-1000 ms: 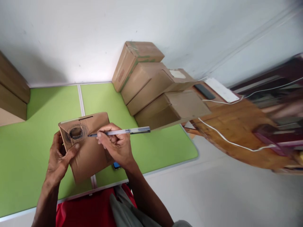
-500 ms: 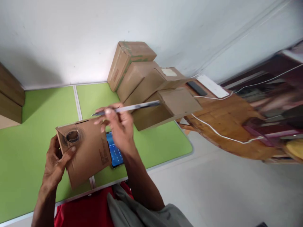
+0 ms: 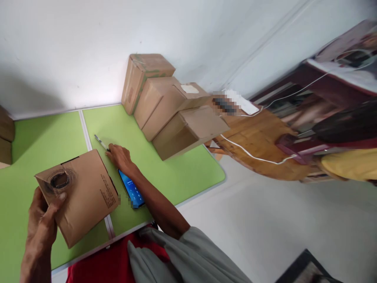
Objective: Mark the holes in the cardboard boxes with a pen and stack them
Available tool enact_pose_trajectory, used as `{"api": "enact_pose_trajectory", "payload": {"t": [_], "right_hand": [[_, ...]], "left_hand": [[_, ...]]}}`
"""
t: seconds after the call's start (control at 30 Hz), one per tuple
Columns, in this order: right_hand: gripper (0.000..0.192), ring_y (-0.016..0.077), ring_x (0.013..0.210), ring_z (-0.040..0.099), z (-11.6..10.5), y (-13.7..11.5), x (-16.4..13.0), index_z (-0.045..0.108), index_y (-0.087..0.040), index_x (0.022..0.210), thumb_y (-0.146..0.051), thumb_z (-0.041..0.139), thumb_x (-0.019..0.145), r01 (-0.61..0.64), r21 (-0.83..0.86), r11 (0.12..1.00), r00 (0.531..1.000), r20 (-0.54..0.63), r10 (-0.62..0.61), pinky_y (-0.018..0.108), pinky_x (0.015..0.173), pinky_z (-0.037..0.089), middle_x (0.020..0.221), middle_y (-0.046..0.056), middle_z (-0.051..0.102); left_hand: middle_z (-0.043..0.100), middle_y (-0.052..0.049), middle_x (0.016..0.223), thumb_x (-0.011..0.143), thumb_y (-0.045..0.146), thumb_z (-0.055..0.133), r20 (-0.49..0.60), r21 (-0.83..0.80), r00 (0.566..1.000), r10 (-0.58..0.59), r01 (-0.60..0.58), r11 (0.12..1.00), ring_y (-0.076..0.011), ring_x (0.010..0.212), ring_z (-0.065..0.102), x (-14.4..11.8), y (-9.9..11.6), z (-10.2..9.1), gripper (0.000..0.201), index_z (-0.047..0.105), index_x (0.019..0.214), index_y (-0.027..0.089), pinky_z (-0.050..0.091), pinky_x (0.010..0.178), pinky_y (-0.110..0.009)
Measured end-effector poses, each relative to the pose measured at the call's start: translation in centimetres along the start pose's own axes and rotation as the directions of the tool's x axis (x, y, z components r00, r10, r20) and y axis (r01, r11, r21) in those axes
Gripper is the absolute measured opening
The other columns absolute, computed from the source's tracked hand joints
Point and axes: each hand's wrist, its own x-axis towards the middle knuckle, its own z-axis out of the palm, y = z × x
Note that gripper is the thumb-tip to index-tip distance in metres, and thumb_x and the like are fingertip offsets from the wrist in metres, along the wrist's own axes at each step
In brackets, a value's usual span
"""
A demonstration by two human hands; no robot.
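My left hand [image 3: 43, 224] grips the left edge of a brown cardboard box [image 3: 85, 196], with the thumb lying on its face. That face has a round hole ringed by dark pen scribbles, and small printed text on its right side. My right hand [image 3: 119, 157] is low over the green table [image 3: 118, 129], beyond the box, with its fingers closed around one end of a pen [image 3: 101, 142]. The pen's other end points away toward the wall. Beside the box lies a phone [image 3: 132, 190] with a lit blue screen, partly behind my right forearm.
Several cardboard boxes stand against the wall, the nearest an open-flapped box [image 3: 176, 135]. More boxes [image 3: 6, 135] are at the left edge. To the right is a wooden table [image 3: 250, 141] with a white cable [image 3: 247, 151]. Another person's yellow garment [image 3: 350, 163] shows at far right.
My right hand has brought the pen down from above the box to the tabletop. My left hand still holds the box. The view has turned somewhat to the right.
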Motion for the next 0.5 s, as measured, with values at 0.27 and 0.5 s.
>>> {"api": "enact_pose_trajectory", "payload": {"t": [0.27,0.5], "right_hand": [[0.054,0.0399,0.139,0.067,-1.5,3.6,-9.3,0.064,-0.013,0.139,-0.059,0.070,0.111,-0.251,-0.047,0.967,0.968,-0.024,0.251,0.047,0.108,0.055,0.147,0.025,0.071],[0.070,0.0441,0.139,0.068,2.8,4.5,-16.1,0.063,-0.016,0.133,-0.050,0.098,0.083,-0.450,0.049,0.892,0.893,0.031,0.449,0.051,0.108,0.058,0.145,0.026,0.070]], "left_hand": [[0.080,-0.003,0.118,0.056,0.046,0.103,-0.065,-0.053,0.998,0.017,-0.020,0.998,-0.0241,0.104,0.072,0.9,-0.8,0.6,0.073,0.074,0.119,0.025,0.060,0.080,-0.029],[0.080,-0.001,0.111,0.047,0.039,0.103,-0.102,-0.116,0.995,0.010,-0.021,0.993,-0.0219,0.100,0.072,1.2,-1.4,1.1,0.073,0.075,0.113,0.024,0.060,0.081,-0.028]]}}
